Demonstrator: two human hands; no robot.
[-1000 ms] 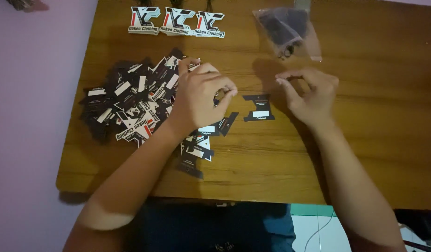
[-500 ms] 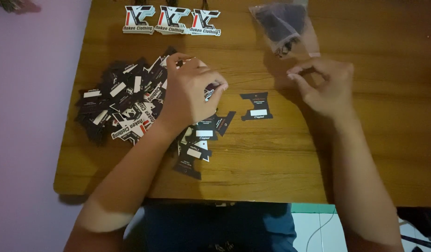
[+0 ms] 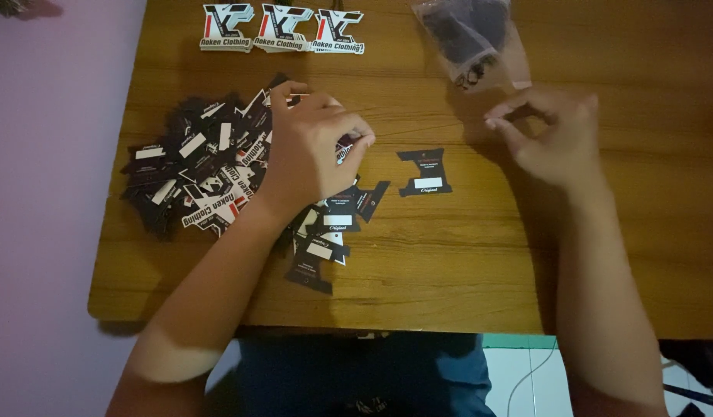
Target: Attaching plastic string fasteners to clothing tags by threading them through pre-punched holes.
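Since the earlier frames the right hand (image 3: 553, 139) has drifted right, away from the single black tag (image 3: 424, 173), while the left hand (image 3: 314, 150) has stayed over the pile. Nearest the table's front edge, a few black tags (image 3: 319, 251) trail loose from the heap, overlapping one another. Beyond them the big pile of black hang tags (image 3: 194, 174) spreads under and to the left of the left hand, whose fingers are curled shut, pinching what looks like a tag at their tips, partly hidden by the knuckles. The single black tag lies flat on bare wooden table (image 3: 464, 262), between the two hands and touched by neither. The right hand hovers with thumb and forefinger nearly closed; whether anything sits between them cannot be told. Farther back lies a clear plastic bag (image 3: 468, 38) of dark pieces, and three printed stickers (image 3: 283, 29) sit in a row at the far edge
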